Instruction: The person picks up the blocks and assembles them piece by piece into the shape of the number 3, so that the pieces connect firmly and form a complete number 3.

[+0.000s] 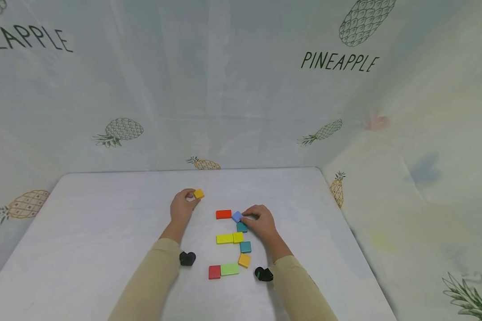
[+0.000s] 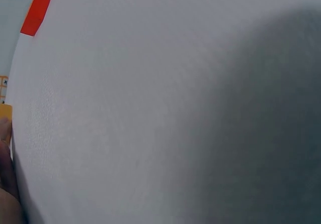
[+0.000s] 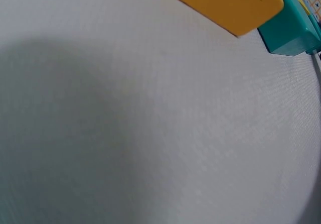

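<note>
My left hand [image 1: 180,208] pinches an orange-yellow square block [image 1: 199,194] between thumb and fingers, left of and beyond the other blocks. At the top right of a curved arrangement, the thumb and forefinger of my right hand [image 1: 263,221] pinch a blue square block [image 1: 237,216]. That block lies between a long red block [image 1: 223,214] and a teal block [image 1: 242,228]. Below come a long yellow block [image 1: 224,239], a yellow square block [image 1: 238,237], another teal block [image 1: 245,247] and a tilted orange block [image 1: 244,260]. The right wrist view does not show the right hand's fingers.
A light green block [image 1: 230,269] and a red square block [image 1: 214,272] lie side by side at the near end. All rest on a white-covered table [image 1: 104,249]. Behind it hangs a pineapple-printed curtain [image 1: 241,89]. Black heart-shaped pieces [image 1: 187,258] show beside both sleeves.
</note>
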Demonstrator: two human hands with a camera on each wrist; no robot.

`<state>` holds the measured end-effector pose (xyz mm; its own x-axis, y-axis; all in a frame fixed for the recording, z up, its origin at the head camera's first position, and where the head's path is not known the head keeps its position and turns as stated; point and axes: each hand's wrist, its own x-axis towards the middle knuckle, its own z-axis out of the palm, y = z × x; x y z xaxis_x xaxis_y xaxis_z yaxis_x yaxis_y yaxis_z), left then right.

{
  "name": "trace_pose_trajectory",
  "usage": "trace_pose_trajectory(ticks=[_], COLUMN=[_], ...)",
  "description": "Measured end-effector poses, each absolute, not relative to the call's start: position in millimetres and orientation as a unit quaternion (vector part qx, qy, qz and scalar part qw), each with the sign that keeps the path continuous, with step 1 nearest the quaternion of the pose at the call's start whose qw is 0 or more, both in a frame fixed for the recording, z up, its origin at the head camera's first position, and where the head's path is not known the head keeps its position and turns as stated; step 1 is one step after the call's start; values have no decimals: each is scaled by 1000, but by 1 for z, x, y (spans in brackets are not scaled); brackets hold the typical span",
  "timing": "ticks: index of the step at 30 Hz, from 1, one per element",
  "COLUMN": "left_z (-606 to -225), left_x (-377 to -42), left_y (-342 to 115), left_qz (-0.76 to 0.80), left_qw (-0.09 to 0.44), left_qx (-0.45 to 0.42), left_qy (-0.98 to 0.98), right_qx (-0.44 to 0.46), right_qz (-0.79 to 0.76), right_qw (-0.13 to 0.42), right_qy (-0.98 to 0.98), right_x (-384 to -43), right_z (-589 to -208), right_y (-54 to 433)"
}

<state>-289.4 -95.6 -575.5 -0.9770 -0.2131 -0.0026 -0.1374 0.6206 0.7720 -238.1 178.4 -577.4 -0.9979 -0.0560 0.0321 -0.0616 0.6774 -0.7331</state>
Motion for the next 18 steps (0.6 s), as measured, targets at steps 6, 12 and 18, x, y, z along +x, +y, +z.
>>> trace_pose_trajectory(ticks=[6, 12, 18], left_z=[-574, -572, -571], left_x=[-287, -283, -279], left_y=[-98, -101, -102], left_qz=[-443, -465, -474], left_qw=[33, 10, -10], left_qx=[100, 100, 80], left_qy=[-891, -879, -877], right_qx=[30, 39, 42], right_qz=[399, 402, 401], right_qw=[-1, 6, 9], right_qy=[-916, -915, -915], right_x=[-238, -239, -238], right_z=[-576, -576, -577], right_y=[178, 178, 178])
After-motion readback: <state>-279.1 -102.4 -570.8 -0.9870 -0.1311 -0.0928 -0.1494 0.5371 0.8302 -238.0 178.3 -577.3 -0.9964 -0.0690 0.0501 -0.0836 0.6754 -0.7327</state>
